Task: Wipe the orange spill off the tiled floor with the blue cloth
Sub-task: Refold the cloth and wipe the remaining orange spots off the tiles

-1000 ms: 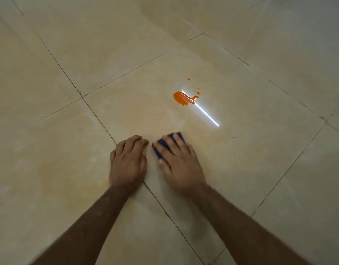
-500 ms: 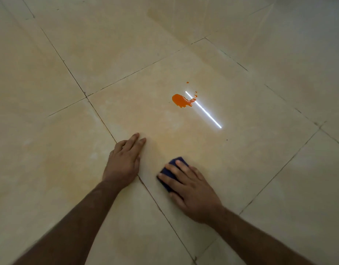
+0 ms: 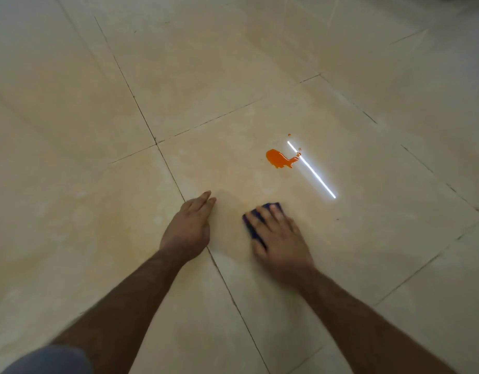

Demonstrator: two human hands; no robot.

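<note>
I am low over a floor (image 3: 260, 76) of large, glossy beige tiles, split by thin dark grout lines (image 3: 141, 114) that run at a slant across my view. The light is dim, and the tiles carry a faint orange tint around my hands. A thin bright white streak of reflected light (image 3: 312, 171) lies on the tile ahead.

My right hand (image 3: 280, 242) lies flat on top of the blue cloth (image 3: 253, 225), fingers slightly spread and pressing it to the floor; only the cloth's far and left edges show past my fingertips. The orange spill (image 3: 279, 158) sits ahead of that hand on the same tile, apart from the cloth, a small wet puddle with a narrow tail touching the near end of the light streak and a few tiny droplets (image 3: 298, 149) beside it. One more speck (image 3: 337, 219) lies off to the right.

My left hand (image 3: 188, 228) rests on the floor beside the right, fingers pressed together and pointing forward, just over a grout line. A patch of grey fabric (image 3: 52, 360) shows at the bottom left corner.
</note>
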